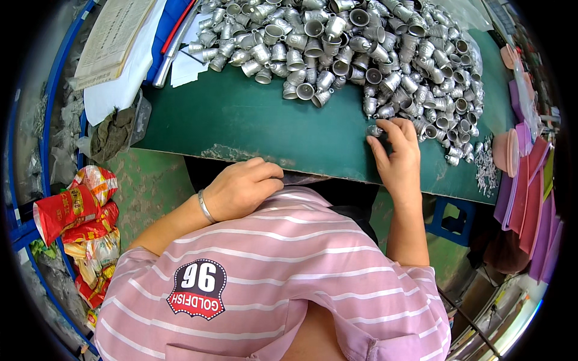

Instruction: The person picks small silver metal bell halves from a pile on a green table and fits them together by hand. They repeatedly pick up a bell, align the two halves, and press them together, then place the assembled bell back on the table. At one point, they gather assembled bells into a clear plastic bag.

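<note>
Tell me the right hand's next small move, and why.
Probably, the right hand should firm its fingers around the silver bell-shaped piece: it lies between their tips, at the edge of the pile of similar pieces.

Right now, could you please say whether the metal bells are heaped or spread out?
Heaped: the metal bells lie overlapping at many angles on the green tabletop, the right hand at their near side.

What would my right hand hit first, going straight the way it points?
Your right hand would likely meet the nearest silver bell, which it may already touch, then the bell pile.
</note>
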`<state>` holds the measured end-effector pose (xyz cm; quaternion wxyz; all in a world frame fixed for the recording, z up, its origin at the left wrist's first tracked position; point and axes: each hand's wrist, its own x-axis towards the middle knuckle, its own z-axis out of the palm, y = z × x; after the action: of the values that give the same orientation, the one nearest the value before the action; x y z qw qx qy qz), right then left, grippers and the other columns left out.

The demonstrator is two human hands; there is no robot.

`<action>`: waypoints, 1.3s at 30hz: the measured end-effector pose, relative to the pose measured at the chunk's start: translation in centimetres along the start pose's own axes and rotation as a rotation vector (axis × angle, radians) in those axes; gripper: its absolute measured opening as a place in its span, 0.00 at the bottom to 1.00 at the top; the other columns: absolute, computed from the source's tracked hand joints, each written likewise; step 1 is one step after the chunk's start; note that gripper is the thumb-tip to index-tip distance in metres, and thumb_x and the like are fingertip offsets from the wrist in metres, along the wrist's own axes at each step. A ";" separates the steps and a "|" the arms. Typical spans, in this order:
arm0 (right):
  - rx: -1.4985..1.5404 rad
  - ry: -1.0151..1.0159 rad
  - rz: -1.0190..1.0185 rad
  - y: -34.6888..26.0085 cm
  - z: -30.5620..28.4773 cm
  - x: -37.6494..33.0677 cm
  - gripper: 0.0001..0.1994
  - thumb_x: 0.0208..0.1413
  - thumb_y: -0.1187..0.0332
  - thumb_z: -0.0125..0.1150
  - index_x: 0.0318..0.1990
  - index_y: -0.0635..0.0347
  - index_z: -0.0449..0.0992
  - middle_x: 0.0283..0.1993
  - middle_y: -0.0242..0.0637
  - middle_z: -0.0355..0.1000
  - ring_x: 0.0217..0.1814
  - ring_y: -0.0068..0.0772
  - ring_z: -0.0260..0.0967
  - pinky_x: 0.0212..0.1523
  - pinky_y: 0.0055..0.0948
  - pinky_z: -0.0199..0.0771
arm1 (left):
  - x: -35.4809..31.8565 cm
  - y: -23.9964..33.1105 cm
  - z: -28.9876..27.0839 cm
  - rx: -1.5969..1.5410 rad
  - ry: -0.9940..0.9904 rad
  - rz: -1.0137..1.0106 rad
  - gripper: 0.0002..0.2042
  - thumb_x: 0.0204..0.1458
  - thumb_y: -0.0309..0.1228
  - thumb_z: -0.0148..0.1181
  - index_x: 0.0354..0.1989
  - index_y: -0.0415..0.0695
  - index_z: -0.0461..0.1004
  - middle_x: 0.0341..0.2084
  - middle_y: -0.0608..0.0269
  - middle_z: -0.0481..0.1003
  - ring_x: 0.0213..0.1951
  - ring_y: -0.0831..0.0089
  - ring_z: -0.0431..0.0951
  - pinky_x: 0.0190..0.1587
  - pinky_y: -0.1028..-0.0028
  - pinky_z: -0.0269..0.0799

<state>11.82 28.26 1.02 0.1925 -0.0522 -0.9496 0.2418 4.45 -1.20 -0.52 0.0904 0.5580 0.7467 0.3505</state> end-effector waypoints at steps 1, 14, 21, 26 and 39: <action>0.022 -0.009 0.020 0.1 0.3 -0.1 0.16 0.42 0.77 0.68 0.41 0.65 0.75 0.39 0.41 0.69 0.37 0.36 0.69 0.35 0.28 0.70 | 0.2 0.1 0.1 -0.007 0.023 -0.012 0.10 0.39 0.18 0.62 0.32 0.41 0.75 0.35 0.59 0.74 0.32 0.62 0.74 0.35 0.70 0.73; 1.121 -0.249 0.046 -5.5 3.2 0.4 0.14 0.48 0.85 0.60 0.44 0.69 0.73 0.46 0.40 0.67 0.48 0.28 0.68 0.44 0.24 0.73 | 4.3 1.1 0.5 -1.187 0.346 -0.508 0.19 0.49 0.18 0.62 0.50 0.32 0.68 0.41 0.56 0.73 0.38 0.78 0.76 0.42 0.78 0.75; 1.332 -0.445 0.539 -5.9 2.8 1.0 0.08 0.58 0.76 0.56 0.44 0.69 0.72 0.34 0.33 0.72 0.34 0.23 0.71 0.34 0.19 0.71 | 3.7 0.7 0.9 -0.979 0.434 -0.367 0.16 0.48 0.14 0.60 0.47 0.34 0.69 0.44 0.55 0.71 0.44 0.71 0.76 0.45 0.75 0.75; 1.259 -0.302 0.134 -5.9 3.9 0.4 0.13 0.51 0.82 0.61 0.45 0.69 0.71 0.43 0.36 0.68 0.44 0.26 0.69 0.44 0.23 0.71 | 4.2 1.0 0.1 -0.762 0.452 -0.303 0.18 0.45 0.12 0.62 0.45 0.34 0.68 0.44 0.54 0.69 0.44 0.71 0.74 0.43 0.75 0.75; 1.313 -0.334 0.150 -6.1 4.4 0.4 0.10 0.50 0.80 0.62 0.41 0.69 0.74 0.46 0.41 0.71 0.44 0.29 0.70 0.46 0.27 0.72 | 4.1 0.8 0.6 -0.631 0.541 -0.180 0.17 0.43 0.18 0.66 0.44 0.38 0.71 0.38 0.58 0.74 0.38 0.72 0.76 0.39 0.75 0.74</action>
<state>9.73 21.03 0.48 0.0176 0.0477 -0.6167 0.7855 3.93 2.79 0.64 0.0878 0.3237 0.6452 0.6864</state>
